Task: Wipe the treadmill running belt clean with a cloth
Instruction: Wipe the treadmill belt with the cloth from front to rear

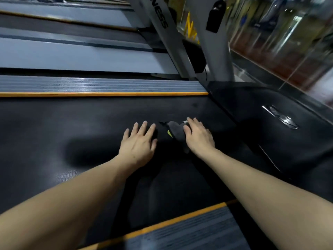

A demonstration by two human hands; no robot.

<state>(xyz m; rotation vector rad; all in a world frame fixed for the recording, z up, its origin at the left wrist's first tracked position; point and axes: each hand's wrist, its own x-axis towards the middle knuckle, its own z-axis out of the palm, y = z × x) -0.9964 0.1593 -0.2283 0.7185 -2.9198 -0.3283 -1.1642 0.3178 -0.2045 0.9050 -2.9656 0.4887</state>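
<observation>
Both of the person's bare arms reach in from the bottom corners of the frame and meet near the middle, over the dark running belt [72,127] of a treadmill. The left hand [138,141] lies flat on the belt just left of centre, palm down, fingers straight and a little spread, holding nothing. The right hand [198,136], just right of centre, rests palm down on a grey cloth [175,129], its fingers fairly straight and laid over the fabric, pressing it onto the belt rather than clutching it; whether the thumb hooks under the cloth cannot be told. The cloth bunches out to the left of that hand, into the gap between the two hands, with a small yellow-green patch at its lower left edge and a bit of white showing by the fingertips. It lies near the front end of the belt, close to the black motor cover [270,123] that fills the right side of the frame. An orange strip [90,94] edges the belt across the upper middle, with a ribbed grey side rail [90,84] just above it; another orange strip and rail cross the bottom right. A pale grey upright [162,24] with dark lettering rises at the top centre, and more treadmill decks stretch across the upper left.
</observation>
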